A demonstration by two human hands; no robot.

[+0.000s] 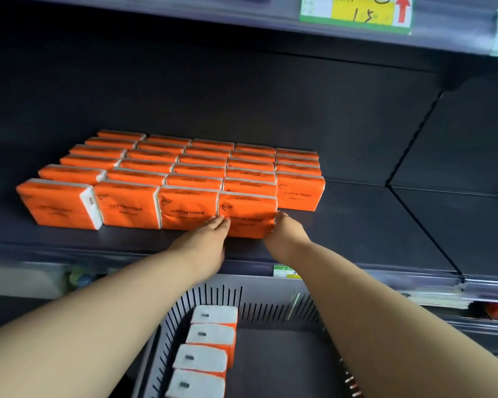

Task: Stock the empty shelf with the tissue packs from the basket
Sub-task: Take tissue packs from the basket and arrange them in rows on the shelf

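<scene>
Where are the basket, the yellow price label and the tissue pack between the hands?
basket (270,310): head view, on its slotted back wall.
yellow price label (362,12): head view, on its yellow middle.
tissue pack (247,216): head view, on its orange front face.

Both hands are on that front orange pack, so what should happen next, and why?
Probably let go: the orange plastic-wrapped tissue pack already sits on the dark shelf beside the front row, left hand and right hand flanking it. The grey slatted basket holds more.
</scene>
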